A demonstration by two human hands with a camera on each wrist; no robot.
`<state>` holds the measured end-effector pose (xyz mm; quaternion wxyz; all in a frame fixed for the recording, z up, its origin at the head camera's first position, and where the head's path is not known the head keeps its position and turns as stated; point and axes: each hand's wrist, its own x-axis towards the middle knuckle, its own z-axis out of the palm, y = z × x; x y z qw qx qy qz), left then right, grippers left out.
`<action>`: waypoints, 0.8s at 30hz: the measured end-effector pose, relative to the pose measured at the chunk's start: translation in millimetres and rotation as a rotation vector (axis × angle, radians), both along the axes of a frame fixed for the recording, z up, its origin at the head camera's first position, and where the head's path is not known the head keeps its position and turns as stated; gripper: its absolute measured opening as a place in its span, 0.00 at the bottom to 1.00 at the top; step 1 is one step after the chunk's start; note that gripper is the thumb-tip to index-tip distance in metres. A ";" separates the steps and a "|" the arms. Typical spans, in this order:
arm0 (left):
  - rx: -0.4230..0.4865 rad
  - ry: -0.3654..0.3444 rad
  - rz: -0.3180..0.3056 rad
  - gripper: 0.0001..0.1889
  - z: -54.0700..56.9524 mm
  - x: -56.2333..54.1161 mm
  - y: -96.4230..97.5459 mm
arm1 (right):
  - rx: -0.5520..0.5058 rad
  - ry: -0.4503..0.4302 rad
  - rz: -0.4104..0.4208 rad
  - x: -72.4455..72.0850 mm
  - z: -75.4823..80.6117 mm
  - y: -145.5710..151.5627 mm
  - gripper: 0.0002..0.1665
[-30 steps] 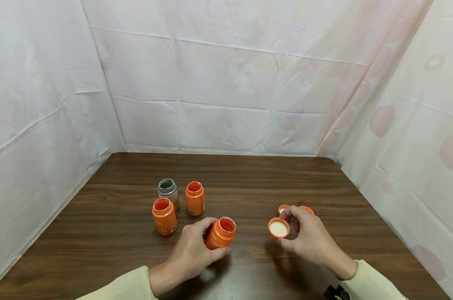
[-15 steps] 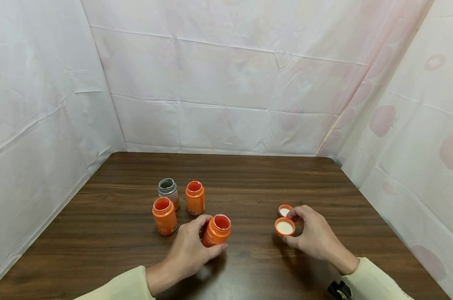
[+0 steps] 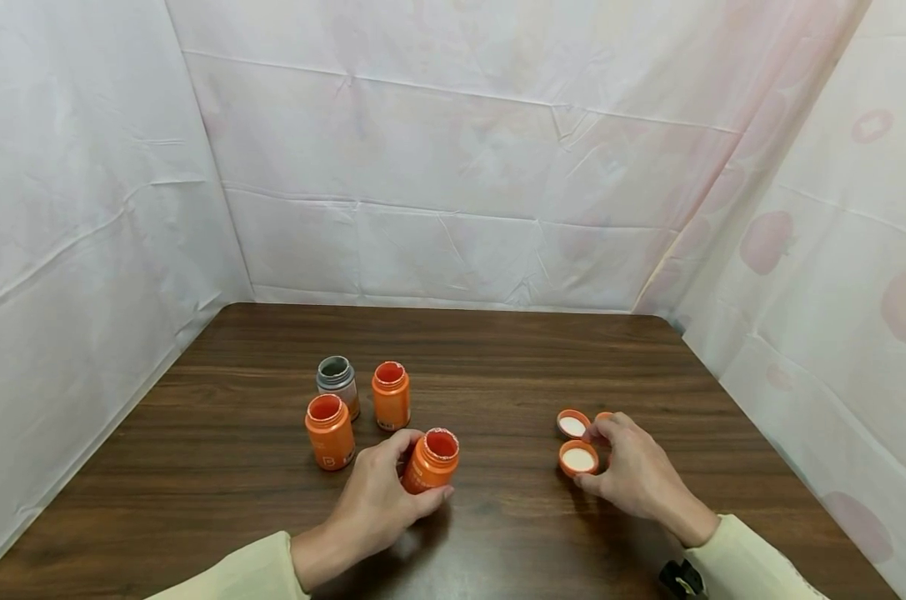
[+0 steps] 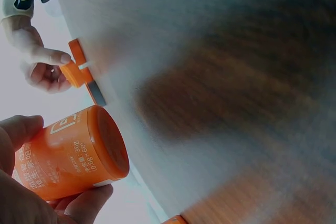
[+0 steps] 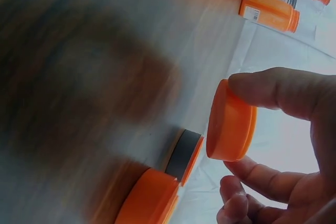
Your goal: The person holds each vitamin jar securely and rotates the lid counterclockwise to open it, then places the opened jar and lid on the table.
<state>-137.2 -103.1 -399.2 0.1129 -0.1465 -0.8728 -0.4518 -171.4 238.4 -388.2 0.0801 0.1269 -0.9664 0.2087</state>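
My left hand (image 3: 370, 504) grips an orange plastic bottle (image 3: 428, 473) that has no cap on, its mouth facing up and leaning a little right. In the left wrist view, the bottle's base shows above the tabletop. Between thumb and fingers, my right hand (image 3: 640, 475) pinches an orange bottle cap (image 5: 230, 121) by its edge, pale liner upward. The cap hangs low over the table. Close by lie a grey-sided cap with an orange inner rim (image 5: 184, 155) and an orange cap (image 5: 147, 198), the latter partly hidden behind my right hand in the head view.
Left of my left hand stand two uncapped orange bottles (image 3: 330, 437) (image 3: 390, 400) and a grey-necked bottle (image 3: 338, 385), all upright. The dark wood table (image 3: 490, 358) meets white printed curtains (image 3: 453, 167) at its back and sides.
My right hand has moved right and slightly down with the cap, towards the caps on the table. My left hand has shifted slightly left with the bottle, which stands a little more upright.
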 end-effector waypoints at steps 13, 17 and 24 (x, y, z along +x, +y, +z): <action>-0.006 -0.009 0.016 0.29 -1.3 -0.8 -1.6 | 0.066 0.031 0.012 -1.2 -8.6 4.9 0.24; -0.003 0.000 0.024 0.30 -1.8 -1.0 -2.3 | 0.096 0.045 0.017 -1.4 -9.0 4.7 0.24; 0.000 -0.003 0.056 0.30 -2.1 -3.3 -3.3 | 0.118 0.026 0.014 -1.7 -9.4 3.5 0.24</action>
